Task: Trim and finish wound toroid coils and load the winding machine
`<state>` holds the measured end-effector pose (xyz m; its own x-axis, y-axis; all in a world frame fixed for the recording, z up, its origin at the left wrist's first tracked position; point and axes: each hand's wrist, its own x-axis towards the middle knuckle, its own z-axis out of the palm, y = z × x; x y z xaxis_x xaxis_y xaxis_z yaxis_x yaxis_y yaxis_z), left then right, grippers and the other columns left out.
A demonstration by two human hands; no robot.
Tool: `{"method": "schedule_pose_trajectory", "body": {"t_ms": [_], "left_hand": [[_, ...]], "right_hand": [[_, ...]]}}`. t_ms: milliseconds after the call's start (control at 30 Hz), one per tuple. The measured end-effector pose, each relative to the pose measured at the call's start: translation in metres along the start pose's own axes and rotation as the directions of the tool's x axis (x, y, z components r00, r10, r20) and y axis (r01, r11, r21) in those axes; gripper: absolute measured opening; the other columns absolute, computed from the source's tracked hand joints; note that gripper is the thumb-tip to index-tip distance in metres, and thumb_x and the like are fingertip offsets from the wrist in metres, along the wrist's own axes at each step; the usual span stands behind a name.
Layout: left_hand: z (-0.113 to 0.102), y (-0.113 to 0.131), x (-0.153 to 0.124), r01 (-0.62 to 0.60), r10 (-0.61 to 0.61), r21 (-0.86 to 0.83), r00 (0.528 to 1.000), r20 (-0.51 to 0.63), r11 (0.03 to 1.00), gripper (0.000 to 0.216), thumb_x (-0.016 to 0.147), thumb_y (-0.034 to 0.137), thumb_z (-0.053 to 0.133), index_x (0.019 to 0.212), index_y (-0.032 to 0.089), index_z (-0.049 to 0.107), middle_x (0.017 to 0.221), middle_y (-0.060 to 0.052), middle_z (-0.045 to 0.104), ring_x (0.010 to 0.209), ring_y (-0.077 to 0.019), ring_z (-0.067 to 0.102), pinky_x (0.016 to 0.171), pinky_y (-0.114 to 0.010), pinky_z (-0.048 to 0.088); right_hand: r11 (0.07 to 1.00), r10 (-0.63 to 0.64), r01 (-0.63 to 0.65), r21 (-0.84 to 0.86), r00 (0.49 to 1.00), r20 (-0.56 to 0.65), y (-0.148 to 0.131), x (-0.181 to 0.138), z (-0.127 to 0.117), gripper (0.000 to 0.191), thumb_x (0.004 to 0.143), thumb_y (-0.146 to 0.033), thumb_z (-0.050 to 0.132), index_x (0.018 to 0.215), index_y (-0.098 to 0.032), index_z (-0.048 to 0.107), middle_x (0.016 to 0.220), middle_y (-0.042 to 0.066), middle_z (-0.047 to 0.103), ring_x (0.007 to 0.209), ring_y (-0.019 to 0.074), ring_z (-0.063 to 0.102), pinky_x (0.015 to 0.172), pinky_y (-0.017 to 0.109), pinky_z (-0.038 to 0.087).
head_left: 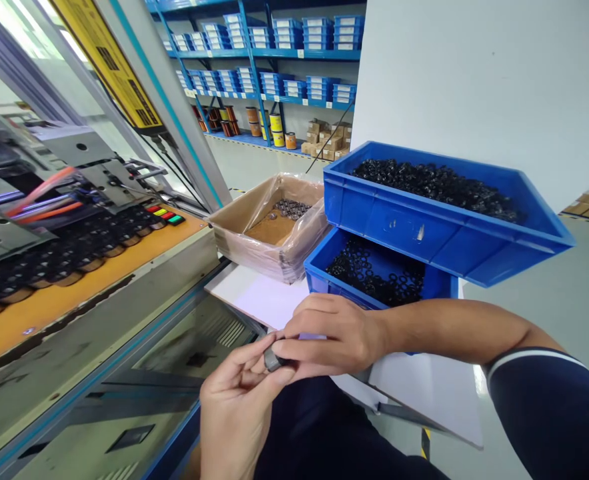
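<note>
A small grey cylindrical part (273, 361) with a dark, black-looking end sits between my two hands, low in the middle of the view. My left hand (237, 393) pinches it between thumb and fingers from the left. From the right, my right hand (337, 337) closes its thumb and fingers over the dark end. Fingers cover much of the part, so whether the dark end is a separate piece cannot be seen. Just beyond my right hand stands a lower blue bin (319, 273) holding black rings.
Above the lower bin rests another blue bin (384, 213) full of small black parts. A plastic-lined cardboard box (254, 250) with small metallic pieces stands on a white board (239, 285). At left, a machine (82, 150) has rows of black-and-copper parts (64, 260) on an orange surface (174, 235).
</note>
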<state>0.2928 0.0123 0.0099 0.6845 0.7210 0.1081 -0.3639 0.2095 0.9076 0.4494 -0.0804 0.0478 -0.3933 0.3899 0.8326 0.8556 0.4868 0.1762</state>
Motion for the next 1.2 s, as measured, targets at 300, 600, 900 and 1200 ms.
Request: {"method": "schedule_pose_trajectory", "body": {"t_ms": [300,600,900,1200], "left_hand": [[-0.015,0.011,-0.002,-0.609,0.553,0.492,0.787,0.275,0.622,0.041,0.068,0.005,0.084,0.103,0.026,0.078,0.096,0.002,0.077,0.086,-0.0112,0.072,0.079,-0.018,0.058],[-0.016,-0.005,-0.011,-0.344,0.342,0.309,0.938,0.064,0.886,0.024,0.081,0.025,0.078,0.105,0.03,0.079,0.101,0.001,0.08,0.087,-0.0114,0.075,0.08,-0.016,0.058],[-0.007,-0.007,0.001,0.027,-0.003,-0.13,0.983,0.184,0.991,0.03,0.081,0.046,0.077,0.107,0.032,0.078,0.082,-0.001,0.08,0.069,-0.0103,0.074,0.069,-0.017,0.06],[-0.032,0.012,0.011,-0.707,0.547,0.443,0.707,0.448,0.551,0.044,0.081,0.007,0.073,0.119,0.029,0.074,0.109,-0.004,0.075,0.096,-0.0195,0.069,0.084,-0.032,0.056]], "right_hand": [[0.998,0.034,-0.033,0.062,0.999,-0.018,-0.007,-0.004,0.001,0.014,0.094,-0.012,0.058,0.102,-0.002,0.064,0.092,0.011,0.07,0.09,0.0153,0.065,0.087,0.027,0.061],[0.989,0.119,-0.118,0.09,0.993,-0.004,-0.009,-0.001,0.0,0.017,0.096,-0.021,0.061,0.104,-0.006,0.063,0.097,0.011,0.07,0.096,0.0158,0.065,0.092,0.03,0.06],[0.983,0.146,-0.141,0.116,0.989,-0.032,-0.006,0.001,0.002,0.015,0.092,-0.016,0.065,0.1,-0.004,0.063,0.094,0.013,0.07,0.092,0.0166,0.065,0.087,0.031,0.06],[0.989,0.108,-0.108,0.096,0.994,0.007,-0.005,-0.002,0.0,0.018,0.097,-0.021,0.059,0.105,-0.005,0.06,0.093,0.012,0.069,0.094,0.0159,0.065,0.087,0.03,0.058]]}}
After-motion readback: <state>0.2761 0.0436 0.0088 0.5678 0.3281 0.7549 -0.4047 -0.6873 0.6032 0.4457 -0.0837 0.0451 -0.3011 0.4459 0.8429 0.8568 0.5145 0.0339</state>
